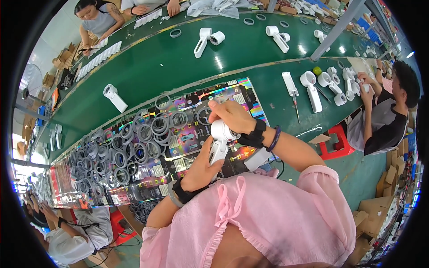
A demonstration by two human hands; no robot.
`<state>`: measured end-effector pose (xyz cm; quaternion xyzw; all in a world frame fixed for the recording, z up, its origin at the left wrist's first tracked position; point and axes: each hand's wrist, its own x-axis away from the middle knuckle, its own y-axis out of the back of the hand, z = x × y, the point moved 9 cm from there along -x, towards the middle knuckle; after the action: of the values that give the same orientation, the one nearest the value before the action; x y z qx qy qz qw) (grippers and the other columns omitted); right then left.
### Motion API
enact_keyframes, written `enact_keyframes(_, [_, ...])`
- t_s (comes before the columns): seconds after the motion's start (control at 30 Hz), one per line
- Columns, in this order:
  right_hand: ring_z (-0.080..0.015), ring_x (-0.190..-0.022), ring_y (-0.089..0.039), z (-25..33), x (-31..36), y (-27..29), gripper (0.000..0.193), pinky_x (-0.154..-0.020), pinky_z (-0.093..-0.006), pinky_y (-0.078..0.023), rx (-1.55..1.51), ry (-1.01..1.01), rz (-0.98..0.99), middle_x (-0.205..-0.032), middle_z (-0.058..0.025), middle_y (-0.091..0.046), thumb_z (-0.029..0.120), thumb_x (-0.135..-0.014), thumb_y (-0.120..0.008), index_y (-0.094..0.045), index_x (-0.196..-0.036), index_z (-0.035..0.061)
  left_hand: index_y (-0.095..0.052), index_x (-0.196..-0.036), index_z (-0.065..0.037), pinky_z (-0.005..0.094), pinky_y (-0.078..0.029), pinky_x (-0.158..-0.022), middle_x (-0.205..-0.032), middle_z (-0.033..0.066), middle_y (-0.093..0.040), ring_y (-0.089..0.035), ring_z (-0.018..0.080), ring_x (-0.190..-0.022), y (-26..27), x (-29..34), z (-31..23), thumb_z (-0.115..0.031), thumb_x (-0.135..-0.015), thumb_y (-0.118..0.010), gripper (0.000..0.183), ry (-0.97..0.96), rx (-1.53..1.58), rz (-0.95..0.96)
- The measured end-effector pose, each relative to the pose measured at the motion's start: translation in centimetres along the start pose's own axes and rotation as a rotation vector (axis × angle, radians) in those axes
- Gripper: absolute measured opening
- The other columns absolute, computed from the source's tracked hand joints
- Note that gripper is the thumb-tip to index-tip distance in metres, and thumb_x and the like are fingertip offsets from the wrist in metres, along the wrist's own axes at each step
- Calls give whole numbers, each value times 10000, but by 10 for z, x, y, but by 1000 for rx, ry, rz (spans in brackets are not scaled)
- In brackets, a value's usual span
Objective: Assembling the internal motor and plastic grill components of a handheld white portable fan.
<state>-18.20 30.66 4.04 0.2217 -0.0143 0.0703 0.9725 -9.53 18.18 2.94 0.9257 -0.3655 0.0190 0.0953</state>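
Observation:
A white handheld fan (220,131) with a round head and a slim handle is held in front of my chest. My left hand (199,171) is closed around its handle. The fingers of my right hand (234,117) curl over the far side of the round head, and some of them are hidden behind it. A grey ring (203,115) shows right beside my right fingertips; I cannot tell whether they touch it. Many loose grey rings (145,133) lie piled to the left on a dark, colourfully printed sheet (190,154).
Beyond a raised strip, white fan parts (115,98) lie spaced along the green bench surface (152,62). At right are more fan parts (311,91), a screwdriver (296,109) and a red stool (336,143). Co-workers sit around; a metal post (337,31) rises far right.

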Motion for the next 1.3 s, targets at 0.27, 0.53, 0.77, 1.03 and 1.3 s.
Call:
enact_keyframes(0.27, [-169, -665, -619, 13, 5, -3, 580, -630, -314, -488, -20, 112, 134, -756, -116, -679, 467, -1000, -394, -702, -937, -20, -114, -1472, 46, 305, -501, -734, -1218, 157, -459, -563, 155, -854, 0, -5, -6, -50, -892, -560, 738, 127, 147, 55])
enact_keyframes(0.53, [-251, -680, -657, 27, 6, -11, 528, -664, -346, -501, 38, 241, 202, -757, -149, -689, 371, -1011, -365, -703, -949, -30, -188, -1468, -11, 268, -495, -681, -1024, 74, -537, -566, 122, -764, 2, 5, -15, -44, -915, -535, 653, 143, 278, 105])
enact_keyframes(0.77, [-294, -706, -663, 39, 6, -10, 511, -700, -356, -507, 135, 315, 39, -765, -163, -690, 326, -1000, -366, -697, -878, -44, -234, -1447, -20, 277, -507, -644, -1024, 90, -561, -598, 137, -750, 0, 2, -14, -46, -913, -531, 612, 160, 398, 54])
enact_keyframes(1.03, [-166, -696, -648, -6, -18, -21, 627, -674, -284, -504, -207, -52, -16, -778, -104, -682, 473, -1007, -341, -691, -891, -34, -249, -1424, 0, 275, -492, -594, -979, 94, -560, -582, 134, -700, 2, -7, 5, -37, -906, -533, 593, 33, 22, -255])
enact_keyframes(1.3, [-162, -710, -630, -2, -27, -17, 856, -689, -282, -491, -232, -47, 165, -752, -81, -678, 656, -961, -186, -707, -830, -10, -279, -1400, -14, 260, -501, -567, -950, 75, -568, -587, 119, -692, 8, -12, -9, -37, -908, -535, 555, 117, 312, -132])
